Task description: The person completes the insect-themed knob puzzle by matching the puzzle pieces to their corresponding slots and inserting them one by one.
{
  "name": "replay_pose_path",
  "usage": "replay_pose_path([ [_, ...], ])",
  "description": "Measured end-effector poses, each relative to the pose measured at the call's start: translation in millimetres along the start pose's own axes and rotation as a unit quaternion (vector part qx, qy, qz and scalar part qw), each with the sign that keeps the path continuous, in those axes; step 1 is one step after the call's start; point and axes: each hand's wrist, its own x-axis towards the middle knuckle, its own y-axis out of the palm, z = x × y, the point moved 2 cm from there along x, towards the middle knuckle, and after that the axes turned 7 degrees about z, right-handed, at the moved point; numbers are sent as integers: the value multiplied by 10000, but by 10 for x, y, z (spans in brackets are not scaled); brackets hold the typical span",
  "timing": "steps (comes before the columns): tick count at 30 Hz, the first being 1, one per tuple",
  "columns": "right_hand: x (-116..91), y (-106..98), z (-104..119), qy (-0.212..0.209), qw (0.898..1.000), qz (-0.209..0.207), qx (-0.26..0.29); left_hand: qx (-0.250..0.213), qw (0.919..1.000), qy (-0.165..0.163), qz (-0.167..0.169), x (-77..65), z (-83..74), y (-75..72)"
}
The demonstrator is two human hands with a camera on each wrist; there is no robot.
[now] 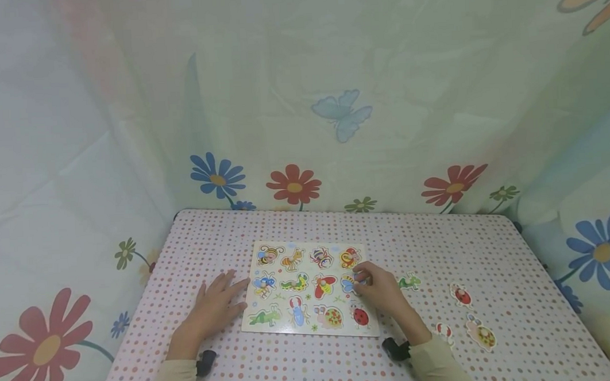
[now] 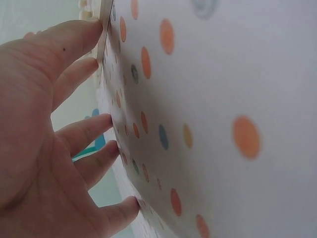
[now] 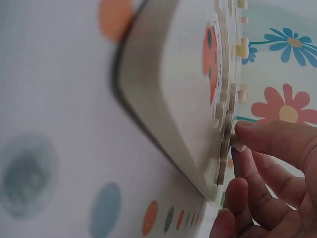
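Observation:
A wooden insect puzzle board [image 1: 371,326] lies flat on the table in the head view. Knobbed pieces, such as a green caterpillar [image 1: 294,282] and a red-winged bug [image 1: 324,286], sit in its upper rows. The bottom row shows flat pictures, among them a ladybird [image 3: 210,64]. At the board's right edge my right hand [image 1: 380,289] pinches the knob [image 3: 238,144] of a blue-winged insect piece [image 1: 347,284] between thumb and finger. Fingers spread, my left hand [image 1: 214,304] rests on the table, its thumb and forefinger against the board's left edge.
Right of the board lie loose pieces: a green grasshopper [image 1: 410,281], a ladybird piece [image 1: 463,296], a red-and-white piece [image 1: 443,331] partly behind the right arm, and a snail [image 1: 482,335]. A dotted cloth [image 1: 314,368] covers the table; flowered curtains [image 1: 386,152] hang around it.

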Motion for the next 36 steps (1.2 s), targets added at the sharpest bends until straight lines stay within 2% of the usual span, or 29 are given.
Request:
replay_pose_path([
  [15, 21, 16, 10, 83, 10000, 18, 7, 44, 10000, 9, 36, -4, -27, -58],
  [24, 4, 29, 12, -16, 10000, 58, -12, 14, 10000, 16, 11, -4, -25, -46],
  [36, -26, 1, 19, 68, 10000, 71, 11, -30, 10000, -49, 17, 2, 1, 4],
])
